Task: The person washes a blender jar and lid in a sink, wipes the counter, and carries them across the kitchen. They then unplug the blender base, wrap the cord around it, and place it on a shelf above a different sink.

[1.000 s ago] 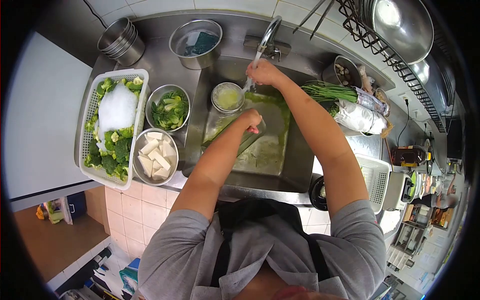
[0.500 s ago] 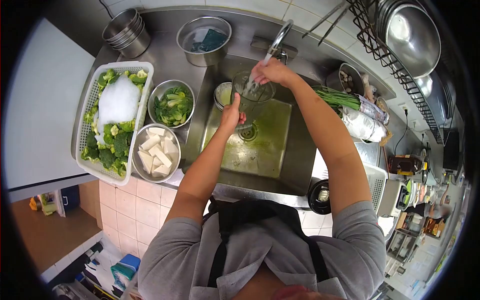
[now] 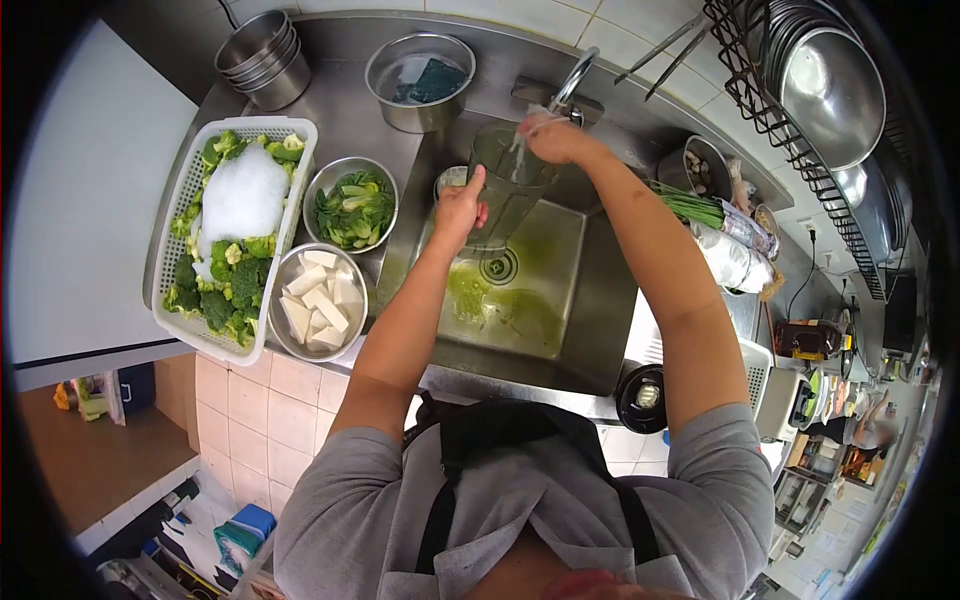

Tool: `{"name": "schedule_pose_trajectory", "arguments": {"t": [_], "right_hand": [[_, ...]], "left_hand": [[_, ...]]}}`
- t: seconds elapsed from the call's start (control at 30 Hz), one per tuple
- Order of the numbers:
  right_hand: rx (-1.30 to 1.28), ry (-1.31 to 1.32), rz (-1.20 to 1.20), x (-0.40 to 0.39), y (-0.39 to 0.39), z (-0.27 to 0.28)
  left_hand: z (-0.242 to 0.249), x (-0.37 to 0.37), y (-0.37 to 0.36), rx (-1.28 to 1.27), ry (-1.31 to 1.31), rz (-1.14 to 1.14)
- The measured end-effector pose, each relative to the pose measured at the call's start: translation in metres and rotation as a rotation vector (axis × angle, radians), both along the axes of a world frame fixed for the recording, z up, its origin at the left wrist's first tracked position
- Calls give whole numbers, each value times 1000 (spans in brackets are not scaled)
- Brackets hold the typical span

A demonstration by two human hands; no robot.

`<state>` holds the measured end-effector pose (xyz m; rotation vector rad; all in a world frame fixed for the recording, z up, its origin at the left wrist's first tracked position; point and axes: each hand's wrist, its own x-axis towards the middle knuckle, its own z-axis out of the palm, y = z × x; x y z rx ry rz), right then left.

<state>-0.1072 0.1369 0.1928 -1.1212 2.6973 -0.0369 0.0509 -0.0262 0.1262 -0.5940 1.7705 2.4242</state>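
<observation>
A tall clear jar (image 3: 512, 205) is tilted over the sink (image 3: 515, 325), under the tap (image 3: 578, 72). My left hand (image 3: 461, 208) grips the jar's near left side, thumb up along the wall and fingers curled. My right hand (image 3: 553, 140) is at the jar's far rim, in the running water; its fingers are blurred by the stream, so their hold does not show. Greenish water and small green bits lie on the sink floor around the drain (image 3: 498, 266). A small bowl (image 3: 452, 180) is partly hidden behind my left hand.
Left of the sink stand a basket of broccoli (image 3: 225, 235), a bowl of leafy greens (image 3: 352, 208) and a bowl of white blocks (image 3: 318, 303). A metal pot (image 3: 420, 82) sits behind. Green onions (image 3: 688, 205) lie right; a rack (image 3: 800, 140) overhangs there.
The jar has tipped further, its base swinging toward me, with my left hand still on it. My right hand has shifted slightly toward the tap. Less greenish water covers the sink floor.
</observation>
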Motion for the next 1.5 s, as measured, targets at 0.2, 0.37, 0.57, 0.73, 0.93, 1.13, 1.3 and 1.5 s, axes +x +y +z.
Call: {"name": "schedule_pose_trajectory", "arguments": {"t": [0.2, 0.37, 0.57, 0.73, 0.93, 1.13, 1.3, 1.5], "right_hand": [[-428, -142, -312, 18, -11, -3], [-580, -610, -243, 12, -9, -16], [-371, -1236, -165, 39, 10, 38], [-111, -909, -196, 19, 18, 25], [-368, -224, -274, 19, 1, 3], [-391, -1243, -261, 21, 8, 22], [-438, -878, -314, 16, 20, 32], [-770, -513, -429, 22, 28, -13]], "left_hand": [[-4, 8, 2, 27, 63, -57], [-1, 9, 5, 23, 106, -109], [-6, -2, 5, -7, 60, -61], [7, 4, 10, -78, 63, -80], [6, 3, 10, -160, 60, -84], [1, 5, -7, -138, 45, -24], [-12, 12, -9, -14, 177, 54], [-16, 7, 10, -127, 182, 43]]}}
